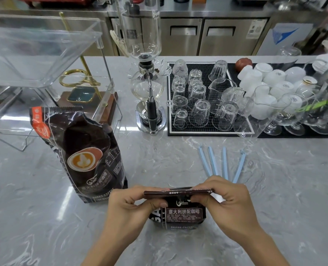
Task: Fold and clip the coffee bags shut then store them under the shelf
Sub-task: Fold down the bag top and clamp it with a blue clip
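A dark brown coffee bag (pixel 180 217) stands on the marble counter at the near centre. Its top is folded flat into a strip. My left hand (pixel 128 206) pinches the left end of that fold and my right hand (pixel 226 202) pinches the right end. A second, taller coffee bag (pixel 86 158) stands to the left with its torn top open. Several light blue sealing clips (pixel 224 162) lie on the counter just beyond my right hand. The clear acrylic shelf (pixel 34 54) stands at the far left.
A glass siphon coffee maker (pixel 147 85) stands behind the bags at centre. A black mat (pixel 209 131) with upturned glasses and white cups fills the right back. A gold stand on a wooden base (pixel 86 95) sits under the shelf.
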Available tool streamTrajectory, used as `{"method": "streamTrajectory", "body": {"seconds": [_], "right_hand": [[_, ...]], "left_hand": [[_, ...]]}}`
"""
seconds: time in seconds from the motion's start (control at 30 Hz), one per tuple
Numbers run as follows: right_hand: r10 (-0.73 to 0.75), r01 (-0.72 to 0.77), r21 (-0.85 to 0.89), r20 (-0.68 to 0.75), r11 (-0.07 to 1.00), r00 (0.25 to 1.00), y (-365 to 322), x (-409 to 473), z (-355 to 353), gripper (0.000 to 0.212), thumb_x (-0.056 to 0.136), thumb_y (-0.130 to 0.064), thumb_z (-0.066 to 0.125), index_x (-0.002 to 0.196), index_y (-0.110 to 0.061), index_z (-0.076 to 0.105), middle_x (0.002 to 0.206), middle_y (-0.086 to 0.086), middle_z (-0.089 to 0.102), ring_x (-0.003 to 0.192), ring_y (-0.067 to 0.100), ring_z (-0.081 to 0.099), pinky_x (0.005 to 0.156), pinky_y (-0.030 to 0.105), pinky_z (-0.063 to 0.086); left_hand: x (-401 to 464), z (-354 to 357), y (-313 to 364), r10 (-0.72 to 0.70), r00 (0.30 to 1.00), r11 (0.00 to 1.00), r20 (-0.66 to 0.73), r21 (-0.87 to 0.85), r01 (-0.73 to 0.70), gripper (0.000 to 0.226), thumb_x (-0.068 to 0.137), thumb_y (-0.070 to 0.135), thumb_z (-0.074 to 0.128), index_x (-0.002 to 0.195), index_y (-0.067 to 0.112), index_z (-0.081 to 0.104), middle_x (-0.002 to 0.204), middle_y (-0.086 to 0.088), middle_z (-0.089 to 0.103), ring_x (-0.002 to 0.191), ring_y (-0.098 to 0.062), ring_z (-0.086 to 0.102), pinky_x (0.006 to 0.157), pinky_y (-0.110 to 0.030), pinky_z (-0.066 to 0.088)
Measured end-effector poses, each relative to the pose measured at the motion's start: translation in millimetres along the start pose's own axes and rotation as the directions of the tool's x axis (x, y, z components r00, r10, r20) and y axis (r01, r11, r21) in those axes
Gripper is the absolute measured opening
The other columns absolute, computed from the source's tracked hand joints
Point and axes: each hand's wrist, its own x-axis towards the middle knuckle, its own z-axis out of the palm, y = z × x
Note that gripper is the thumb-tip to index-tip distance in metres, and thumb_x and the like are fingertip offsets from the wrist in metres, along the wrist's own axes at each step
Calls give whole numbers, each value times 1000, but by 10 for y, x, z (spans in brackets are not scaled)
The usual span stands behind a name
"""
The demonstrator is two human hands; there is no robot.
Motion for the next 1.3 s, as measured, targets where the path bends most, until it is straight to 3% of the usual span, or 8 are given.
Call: {"method": "streamTrajectory", "body": {"seconds": [0.2, 0.37, 0.5, 0.6, 0.73, 0.97, 1.2, 1.3], "right_hand": [[55, -57, 81, 37, 995, 998, -34, 46, -42, 11, 71, -25, 80, 80, -28, 78, 73, -7, 73, 70, 11, 70, 68, 18, 53], [83, -91, 157, 58, 983, 995, -16, 39, -45, 14, 70, -16, 78, 76, -28, 79, 72, -7, 73, 70, 10, 69, 69, 16, 51], [113, -122, 173, 64, 977, 992, 59, -12, -54, 38, 73, 11, 77, 74, -26, 78, 72, -5, 72, 69, 8, 68, 69, 14, 49], [106, -110, 157, 31, 982, 994, 36, -52, -31, 30, 74, 6, 78, 76, -24, 78, 75, -4, 73, 72, 8, 69, 71, 13, 50], [117, -115, 182, 0, 977, 993, 11, -78, -27, 8, 73, -18, 72, 77, -21, 77, 77, -3, 73, 75, 11, 69, 74, 15, 51], [95, -94, 180, 0, 979, 995, -4, -107, -40, 14, 73, -24, 73, 82, -33, 78, 81, -10, 74, 79, 7, 70, 75, 8, 49], [55, -53, 157, -6, 986, 998, 17, -130, -34, 23, 75, -21, 81, 82, -43, 76, 81, -13, 73, 78, 5, 69, 74, 6, 48], [97, -95, 215, 2, 972, 995, 32, -137, -48, 12, 78, -31, 75, 89, -36, 77, 87, -5, 76, 84, 13, 71, 81, 17, 52]], "left_hand": [[48, -19, 11, -10, 998, 1000, 57, -20, 11, 36, 66, -7, 84, 85, 24, 83, 81, 12, 81, 80, -2, 76, 71, -10, 54], [41, -141, 25, 52, 986, 999, 157, -10, -51, 34, 78, -1, 70, 100, 23, 80, 93, 14, 81, 90, -4, 76, 78, -11, 54], [3, -98, 25, 0, 995, 999, 98, -48, 5, 38, 74, 0, 72, 94, 30, 81, 87, 14, 81, 85, -2, 76, 75, -11, 54], [-5, -114, 27, -29, 996, 998, 87, -58, 34, 28, 74, 10, 78, 91, 31, 82, 86, 11, 81, 84, -3, 76, 75, -12, 54], [2, -135, 121, 13, 997, 998, 75, -57, -9, 22, 72, 34, 79, 94, 34, 79, 89, 10, 80, 86, -8, 75, 80, -20, 55], [63, -97, 221, 250, 966, 968, -57, 5, -250, 11, 77, 24, 75, 88, 25, 76, 87, 8, 72, 81, -13, 69, 75, -19, 49], [51, -119, 188, 285, 950, 958, -126, 1, -287, 11, 77, 20, 76, 86, 26, 77, 82, 7, 72, 75, -22, 69, 68, -33, 50], [54, -120, 201, 299, 945, 954, -131, 18, -299, 8, 77, 20, 76, 83, 24, 76, 81, 8, 72, 74, -23, 68, 67, -35, 49]]}}
